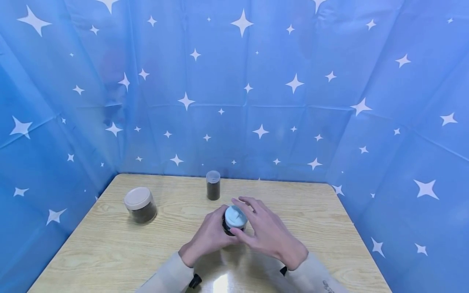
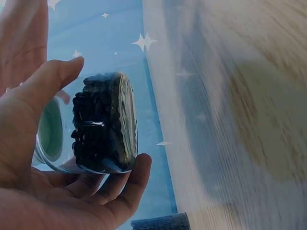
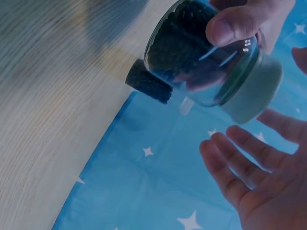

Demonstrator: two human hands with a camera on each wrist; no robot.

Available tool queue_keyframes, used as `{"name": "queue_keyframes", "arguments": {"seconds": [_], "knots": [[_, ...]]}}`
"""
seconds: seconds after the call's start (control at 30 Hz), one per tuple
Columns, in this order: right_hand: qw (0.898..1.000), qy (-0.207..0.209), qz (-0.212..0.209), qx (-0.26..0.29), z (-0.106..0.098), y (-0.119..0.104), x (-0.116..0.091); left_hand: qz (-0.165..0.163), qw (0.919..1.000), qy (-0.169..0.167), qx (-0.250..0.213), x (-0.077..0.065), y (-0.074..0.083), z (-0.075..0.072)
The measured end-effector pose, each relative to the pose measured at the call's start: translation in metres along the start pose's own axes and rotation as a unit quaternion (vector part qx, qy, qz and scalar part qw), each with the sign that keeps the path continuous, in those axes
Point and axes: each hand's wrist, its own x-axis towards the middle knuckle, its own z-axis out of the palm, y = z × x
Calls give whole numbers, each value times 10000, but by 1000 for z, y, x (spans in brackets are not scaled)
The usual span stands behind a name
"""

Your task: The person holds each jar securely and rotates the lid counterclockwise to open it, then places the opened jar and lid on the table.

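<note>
My left hand (image 1: 209, 235) grips a small clear glass jar (image 2: 98, 125) around its side, thumb on one side and fingers on the other. Black, bean-like pieces fill the lower part of the jar. A pale blue-green lid (image 1: 235, 217) sits on its top. Around that lid, my right hand (image 1: 270, 232) is spread, with thumb and forefinger on opposite sides. In the right wrist view its fingers (image 3: 225, 165) are fairly straight and fanned out beside the lid, the forefinger close to the rim. The jar is held up over the wooden table.
A wide jar (image 1: 143, 212) with a whitish lid and dark contents stands at the left of the table (image 1: 176, 195). Near the back edge stands a slim cylindrical jar (image 1: 213, 190), also with dark contents. A blue curtain (image 1: 227, 73) with white stars surrounds the table's back and sides.
</note>
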Motion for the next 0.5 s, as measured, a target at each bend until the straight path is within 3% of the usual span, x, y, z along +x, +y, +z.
{"name": "queue_keyframes", "arguments": {"seconds": [0.5], "knots": [[9998,102,-179,-67,7,-10,4,113,9998,-50,-129,-1,6,6]]}}
